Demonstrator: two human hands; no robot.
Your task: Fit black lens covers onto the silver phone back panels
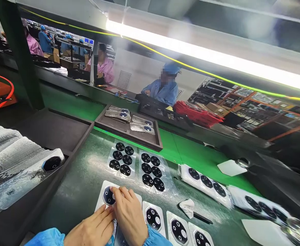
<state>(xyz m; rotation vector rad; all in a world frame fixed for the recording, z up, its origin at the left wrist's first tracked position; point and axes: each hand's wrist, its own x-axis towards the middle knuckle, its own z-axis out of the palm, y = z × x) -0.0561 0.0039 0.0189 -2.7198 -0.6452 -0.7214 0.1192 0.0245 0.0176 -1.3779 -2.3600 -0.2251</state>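
- Resting on the pale panel (100, 201), the right hand (129, 212) has its fingers bent close together, the foremost tips at the right side of the dark octagonal piece (108, 196); whether they pinch anything or only press, I cannot tell.
- Stretched out side by side, the fingers of the left hand (92, 227) lie over the panel just below that piece, tips near the other hand; its thumb is hidden, so a grip cannot be told.
- The panel lies toward the near edge of the worktop (80, 191), left of the middle, its lower part mostly covered by the hands.
- By its look, the panel should be light, thin and fairly stiff, with a glossy face likely to slip and smudge; its long edges seem the best hold, fingers off the octagon. The octagonal piece looks thin and easily scratched, better taken by its rim.
- Right along the near edge lie a second panel (153, 218), a third panel (179, 228) and a fourth panel (201, 236), partly cut off.
- Beyond the hands are two clear sheets (167, 176) of octagons; to their right, a white cloth (187, 207) touches a dark stick (202, 218).
- Past the worktop's far edge sits a shallow tray (129, 135) holding silvery panels (117, 114); by the left edge leans a long stack (14, 167) of similar ones.
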